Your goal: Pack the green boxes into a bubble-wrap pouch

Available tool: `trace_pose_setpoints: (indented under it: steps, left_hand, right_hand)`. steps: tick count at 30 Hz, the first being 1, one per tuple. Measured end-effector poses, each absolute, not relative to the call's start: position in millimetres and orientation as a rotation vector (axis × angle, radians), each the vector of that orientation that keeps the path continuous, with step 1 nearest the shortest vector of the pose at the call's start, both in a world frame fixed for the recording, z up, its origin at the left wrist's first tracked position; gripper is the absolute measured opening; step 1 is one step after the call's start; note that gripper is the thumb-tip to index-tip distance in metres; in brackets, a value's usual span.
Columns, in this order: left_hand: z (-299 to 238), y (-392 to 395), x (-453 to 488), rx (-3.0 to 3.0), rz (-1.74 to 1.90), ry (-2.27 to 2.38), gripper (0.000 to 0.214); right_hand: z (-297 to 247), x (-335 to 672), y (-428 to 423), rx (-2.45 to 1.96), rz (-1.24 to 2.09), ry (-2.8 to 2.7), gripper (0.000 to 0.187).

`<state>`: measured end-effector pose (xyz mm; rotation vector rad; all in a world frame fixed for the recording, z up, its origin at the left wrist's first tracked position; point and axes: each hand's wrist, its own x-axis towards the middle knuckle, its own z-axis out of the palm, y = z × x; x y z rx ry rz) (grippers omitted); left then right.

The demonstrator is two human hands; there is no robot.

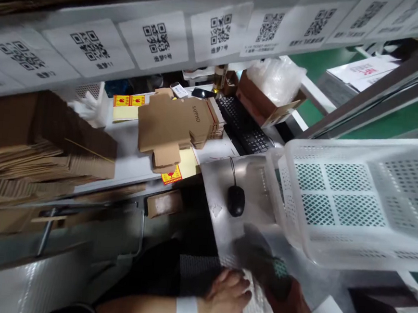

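At the bottom of the view, my left hand (228,298), with a white band (187,312) on its wrist, has its fingers curled against white, ridged wrapping material (258,305). The fingers appear closed on the wrap's edge. Across the wrap is my right hand (296,310), smeared by motion and in shadow, so its grip is unclear. A dark shape with a greenish patch (280,268) lies just above it, too blurred to name. Beyond my hands, a black mouse (235,200) rests on the metal tabletop (217,174).
A white perforated basket (306,231) stands at the right. Flat cardboard boxes (171,124) and a black keyboard (246,123) lie farther back. Stacked cardboard (46,148) fills the left. A shelf edge with QR labels (156,39) crosses above; a slanted metal post (373,87) stands at right.
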<state>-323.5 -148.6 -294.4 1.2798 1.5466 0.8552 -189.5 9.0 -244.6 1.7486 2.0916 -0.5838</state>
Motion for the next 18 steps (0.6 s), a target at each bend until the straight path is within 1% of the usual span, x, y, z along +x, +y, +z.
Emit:
trace_pose_setpoints:
  steps: [2, 3, 5, 8, 10, 13, 14, 16, 18]
  left_hand:
    - [-298, -166, -344, 1.584, 0.747, 1.504, 0.057]
    - [-300, -173, -352, 1.658, 0.724, 1.496, 0.059]
    - [-304, -180, -363, 1.734, 0.68, 1.494, 0.065]
    - [-305, -183, -366, 1.78, 0.648, 1.506, 0.065]
    - [-302, -181, -364, 1.801, 0.628, 1.548, 0.065]
    - [-295, -177, -365, 1.927, 0.548, 1.614, 0.058]
    - [-294, -177, -367, 1.993, 0.504, 1.624, 0.055]
    - [-292, -176, -373, 2.118, 0.44, 1.62, 0.053]
    - [-294, -176, -379, 2.173, 0.426, 1.6, 0.054]
  right_hand:
    - [-239, -191, 22, 1.765, -0.584, 2.042, 0.066]
    - [-238, -191, 26, 1.782, -0.533, 2.069, 0.065]
    - [-240, -189, 26, 1.79, -0.36, 2.177, 0.061]
    - [-250, -194, 0, 1.755, -0.051, 2.358, 0.059]
    - [-259, -205, -31, 1.713, 0.168, 2.466, 0.065]
    - [-271, -228, -83, 1.602, 0.419, 2.586, 0.086]
    - [-273, -235, -97, 1.589, 0.471, 2.616, 0.089]
    - [-275, -242, -113, 1.6, 0.522, 2.66, 0.085]
    - [-275, -238, -112, 1.646, 0.5, 2.707, 0.07]
